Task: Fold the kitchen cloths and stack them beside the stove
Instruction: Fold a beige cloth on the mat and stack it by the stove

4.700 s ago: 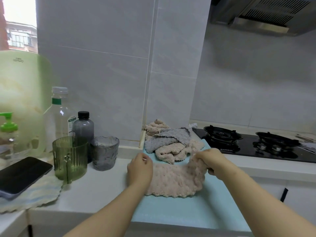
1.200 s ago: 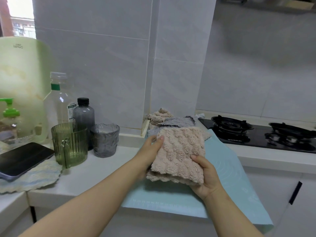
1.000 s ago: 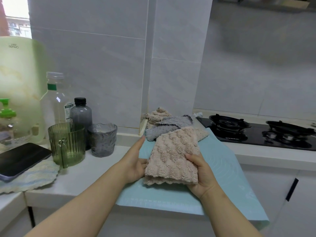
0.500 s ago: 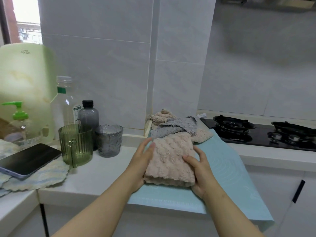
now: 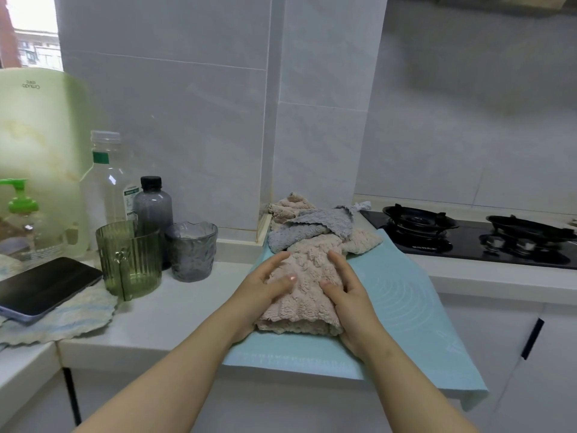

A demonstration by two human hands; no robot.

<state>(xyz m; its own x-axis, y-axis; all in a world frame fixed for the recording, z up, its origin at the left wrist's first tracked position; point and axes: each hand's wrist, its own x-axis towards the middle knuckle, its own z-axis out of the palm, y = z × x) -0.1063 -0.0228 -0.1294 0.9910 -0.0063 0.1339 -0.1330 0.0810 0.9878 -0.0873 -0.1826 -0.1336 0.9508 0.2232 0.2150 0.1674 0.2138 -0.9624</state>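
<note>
A folded beige cloth (image 5: pixel 307 295) lies on the teal mat (image 5: pixel 402 310) on the counter, just left of the black gas stove (image 5: pixel 468 242). My left hand (image 5: pixel 265 290) rests flat on its left half with fingers spread. My right hand (image 5: pixel 351 298) cups its right edge, thumb on top. Behind it, against the wall corner, is a loose pile: a grey cloth (image 5: pixel 312 228) draped over other beige cloths (image 5: pixel 288 206).
Left of the mat stand a green ribbed cup (image 5: pixel 129 257), a grey glass (image 5: pixel 192 250), a dark bottle (image 5: pixel 153 203) and a clear bottle (image 5: pixel 106 182). A phone (image 5: pixel 43 285) lies on a striped cloth (image 5: pixel 62 320). The mat hangs over the counter's front edge.
The folded beige cloth was held up in both hands; it now lies on the mat. My left hand has moved onto its top and my right hand along its side.
</note>
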